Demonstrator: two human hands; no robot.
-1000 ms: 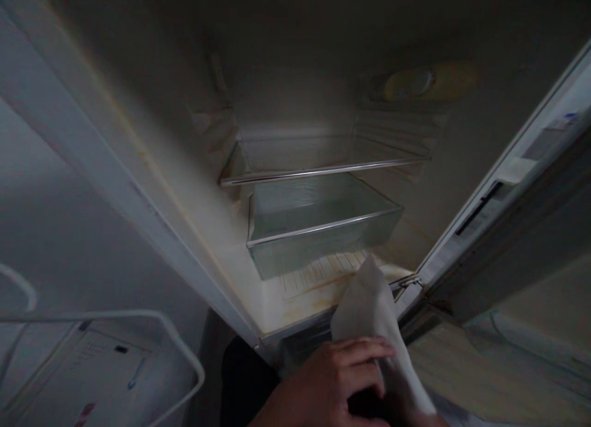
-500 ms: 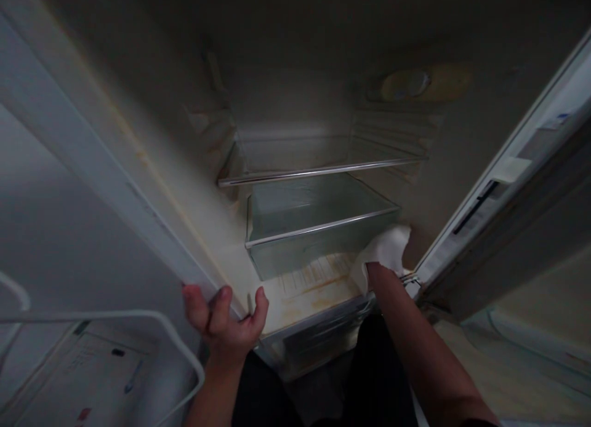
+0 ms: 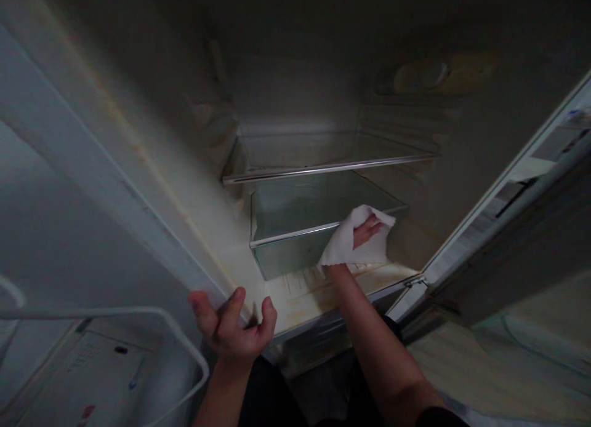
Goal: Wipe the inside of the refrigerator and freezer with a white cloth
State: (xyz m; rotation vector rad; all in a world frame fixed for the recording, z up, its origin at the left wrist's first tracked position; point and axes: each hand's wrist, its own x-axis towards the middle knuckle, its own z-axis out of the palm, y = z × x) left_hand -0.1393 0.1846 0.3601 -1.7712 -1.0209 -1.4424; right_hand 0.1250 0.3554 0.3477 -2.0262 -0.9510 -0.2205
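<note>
A white cloth [image 3: 339,245] is wrapped about my right hand [image 3: 366,231], which holds it low inside an open refrigerator, with some fingers showing over the fabric. The cloth is in front of the right part of a clear drawer [image 3: 290,253], above the stained refrigerator floor [image 3: 295,307]. My left hand [image 3: 235,328] grips the front edge of the refrigerator's left side wall [image 3: 203,248], its fingers bent and somewhat apart, the thumb on the inner side. Folds of the cloth hide part of my right hand.
A glass shelf with a metal front rim [image 3: 332,168] spans the inside above the drawer. The open door [image 3: 521,230] stands to the right, with a hinge [image 3: 415,282] at its lower corner. A white wire rack [image 3: 157,313] is at lower left.
My right hand has moved left and upward with the cloth, from the right corner of the floor to the drawer's front. My left hand keeps its place on the edge.
</note>
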